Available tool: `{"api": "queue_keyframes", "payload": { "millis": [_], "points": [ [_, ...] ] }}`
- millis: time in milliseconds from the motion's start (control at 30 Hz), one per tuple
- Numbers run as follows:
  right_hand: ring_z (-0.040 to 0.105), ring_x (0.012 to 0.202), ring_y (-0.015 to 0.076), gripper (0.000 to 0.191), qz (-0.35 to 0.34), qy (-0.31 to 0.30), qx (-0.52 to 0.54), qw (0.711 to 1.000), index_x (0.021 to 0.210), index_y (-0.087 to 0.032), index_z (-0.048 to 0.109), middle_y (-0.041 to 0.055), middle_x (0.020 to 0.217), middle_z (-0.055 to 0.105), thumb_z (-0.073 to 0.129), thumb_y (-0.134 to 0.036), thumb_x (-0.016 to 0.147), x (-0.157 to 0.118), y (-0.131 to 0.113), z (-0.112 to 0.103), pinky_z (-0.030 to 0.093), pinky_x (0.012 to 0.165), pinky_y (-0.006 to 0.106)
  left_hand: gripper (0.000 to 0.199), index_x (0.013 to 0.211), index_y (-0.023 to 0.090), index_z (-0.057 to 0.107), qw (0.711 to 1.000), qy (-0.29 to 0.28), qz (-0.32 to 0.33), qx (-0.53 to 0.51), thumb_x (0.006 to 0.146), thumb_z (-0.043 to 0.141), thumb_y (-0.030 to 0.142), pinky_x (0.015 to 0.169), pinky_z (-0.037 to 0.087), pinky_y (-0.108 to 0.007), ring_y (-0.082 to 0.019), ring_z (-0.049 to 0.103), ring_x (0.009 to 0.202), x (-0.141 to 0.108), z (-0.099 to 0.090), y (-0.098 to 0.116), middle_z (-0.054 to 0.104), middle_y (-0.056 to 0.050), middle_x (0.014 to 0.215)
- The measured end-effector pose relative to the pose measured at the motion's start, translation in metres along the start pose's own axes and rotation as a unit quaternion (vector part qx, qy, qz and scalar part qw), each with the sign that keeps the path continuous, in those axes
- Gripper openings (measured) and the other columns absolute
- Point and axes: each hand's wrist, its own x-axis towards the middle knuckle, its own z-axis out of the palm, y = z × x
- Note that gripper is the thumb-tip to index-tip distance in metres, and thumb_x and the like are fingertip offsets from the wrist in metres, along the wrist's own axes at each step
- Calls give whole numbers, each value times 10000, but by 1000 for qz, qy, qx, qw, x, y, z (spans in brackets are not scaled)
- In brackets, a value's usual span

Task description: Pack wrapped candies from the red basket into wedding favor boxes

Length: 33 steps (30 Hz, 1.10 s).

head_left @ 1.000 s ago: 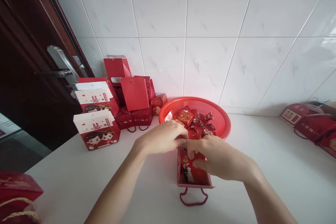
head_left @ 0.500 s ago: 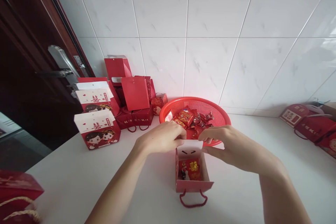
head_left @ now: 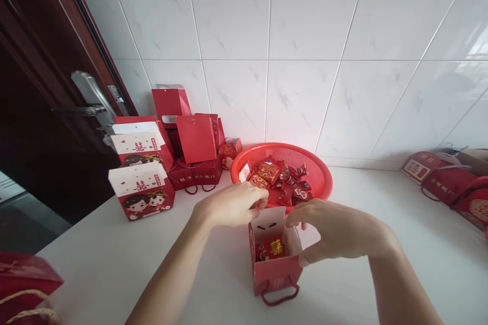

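Note:
A small red box [head_left: 277, 277] with a rope handle stands open-topped on the white table, its pale back flap upright. Inside lies a red packet [head_left: 277, 248] with gold lettering. My left hand [head_left: 234, 205] is at the back left corner of the box, fingers curled by the flap; what its fingertips hold, if anything, is hidden. With thumb and fingers spread around the right wall, my right hand [head_left: 335, 228] grips the box. Behind it sits a red basket [head_left: 324, 172] with several red wrapped sweets [head_left: 269, 170].
Several red and white boxes [head_left: 148, 198] stand at the left by the tiled wall [head_left: 236, 10]. More red bags [head_left: 444, 183] are at the far right. A red bag [head_left: 26, 279] fills the lower left corner. A dark door [head_left: 34, 61] is at the left.
My right hand has moved from the back flap down to the right side of the box. The box has tilted or turned slightly, showing more of its front. The view has shifted a little.

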Motion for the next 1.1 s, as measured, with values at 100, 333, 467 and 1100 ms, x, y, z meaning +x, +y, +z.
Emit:
{"api": "queue_keyframes", "payload": {
  "millis": [100, 333, 467, 1100],
  "points": [
    [652, 1003, 281, 440, 57, -32, 8, 998, 1133, -261, 747, 63, 1049, 724, 833, -398, 723, 2, 0, -2, 514, 735, 317, 191, 821, 217, 608, 1000, 4, 18, -1, 851, 509, 57, 580, 319, -280, -150, 580, 678, 1, 1, 1, 668, 14, 808],
    [671, 828, 223, 48, -6, 59, 63, 996, 853, -250, 704, 31, 892, 735, 685, -293, 844, -7, 1, 12, 529, 719, 330, 181, 898, 220, 701, 994, 70, 63, -53, 943, 532, 269, 663, 389, -291, -203, 638, 824, -4, 13, -4, 712, -37, 937],
    [680, 854, 218, 99, -34, 141, 103, 984, 899, -248, 648, 37, 946, 745, 557, -272, 929, -17, 8, 36, 558, 778, 381, 352, 1095, 238, 707, 988, 116, 66, -83, 893, 635, 518, 797, 465, -330, -265, 666, 982, -17, 29, -5, 716, -66, 1092],
    [587, 1338, 287, 589, -16, 342, 351, 872, 1487, -257, 407, 144, 1497, 568, 403, -617, 1021, -10, 12, 149, 528, 1054, 463, 229, 1033, 224, 534, 869, 394, 91, -285, 838, 580, 333, 922, 507, -390, -244, 622, 999, -16, 133, 8, 635, -61, 1025]
  ]
}}
